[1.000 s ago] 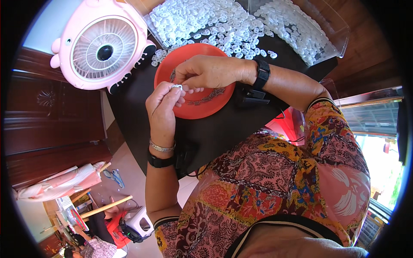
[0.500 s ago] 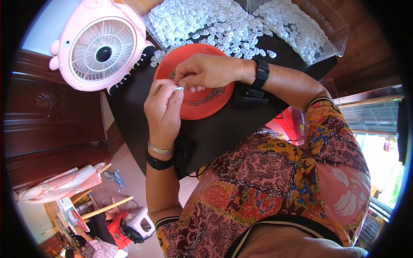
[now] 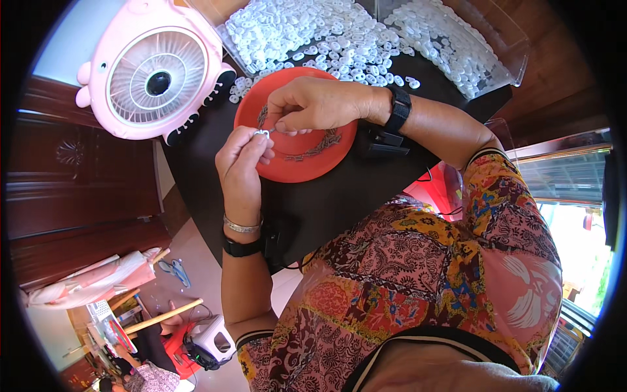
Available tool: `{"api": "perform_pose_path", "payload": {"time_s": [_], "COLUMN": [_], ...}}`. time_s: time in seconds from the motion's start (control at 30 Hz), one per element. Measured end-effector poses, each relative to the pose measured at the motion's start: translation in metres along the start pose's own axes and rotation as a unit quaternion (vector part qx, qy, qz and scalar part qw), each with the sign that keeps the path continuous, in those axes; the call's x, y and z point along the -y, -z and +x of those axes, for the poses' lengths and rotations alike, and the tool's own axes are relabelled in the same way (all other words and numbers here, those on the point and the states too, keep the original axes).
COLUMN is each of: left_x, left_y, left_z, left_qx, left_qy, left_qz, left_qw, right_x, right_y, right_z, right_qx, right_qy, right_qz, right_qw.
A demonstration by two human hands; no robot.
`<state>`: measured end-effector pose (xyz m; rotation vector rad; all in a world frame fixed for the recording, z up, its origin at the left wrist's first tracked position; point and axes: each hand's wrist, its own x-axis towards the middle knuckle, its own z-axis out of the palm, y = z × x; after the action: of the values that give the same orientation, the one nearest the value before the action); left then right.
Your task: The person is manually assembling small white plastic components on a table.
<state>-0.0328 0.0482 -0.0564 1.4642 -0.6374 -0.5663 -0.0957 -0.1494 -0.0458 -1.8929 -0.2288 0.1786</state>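
Pinching one white piece (image 3: 262, 132) over a red dish (image 3: 299, 172), the left hand (image 3: 241, 163) hovers just beside the curled right hand (image 3: 315, 104), whose grip cannot be told, with gray bits (image 3: 331, 139) and heaped white pieces (image 3: 294, 27) apparently remaining unhandled.

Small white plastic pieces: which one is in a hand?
The small white plastic piece in the grip of the left hand, seen against the round orange-red dish; the other pieces in view lie heaped or scattered, away from both hands.
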Motion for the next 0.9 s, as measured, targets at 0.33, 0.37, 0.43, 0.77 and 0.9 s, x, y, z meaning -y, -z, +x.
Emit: {"api": "perform_pose_path", "payload": {"time_s": [0.33,0.37,0.43,0.77,0.9], "left_x": [-0.006,-0.006,-0.004,0.003,0.003], "left_y": [-0.009,-0.009,-0.008,-0.009,-0.008], "left_z": [-0.003,-0.003,-0.003,-0.002,-0.001], "left_qx": [0.014,0.014,0.023,0.001,0.005], "left_qy": [-0.191,-0.19,-0.156,-0.047,-0.025], "left_qz": [0.241,0.242,0.195,0.043,-0.018], "left_qw": [0.952,0.951,0.968,0.998,1.0], "right_x": [0.001,0.001,0.001,-0.005,-0.003], "right_y": [-0.004,-0.006,-0.007,-0.006,-0.004], "right_z": [0.003,0.003,0.002,0.001,0.0], "right_qx": [0.013,0.013,0.021,0.001,-0.008], "right_qy": [-0.043,-0.042,-0.046,0.022,0.055], "right_qz": [0.03,0.031,0.027,-0.019,-0.002], "right_qw": [0.999,0.999,0.998,1.0,0.998]}}
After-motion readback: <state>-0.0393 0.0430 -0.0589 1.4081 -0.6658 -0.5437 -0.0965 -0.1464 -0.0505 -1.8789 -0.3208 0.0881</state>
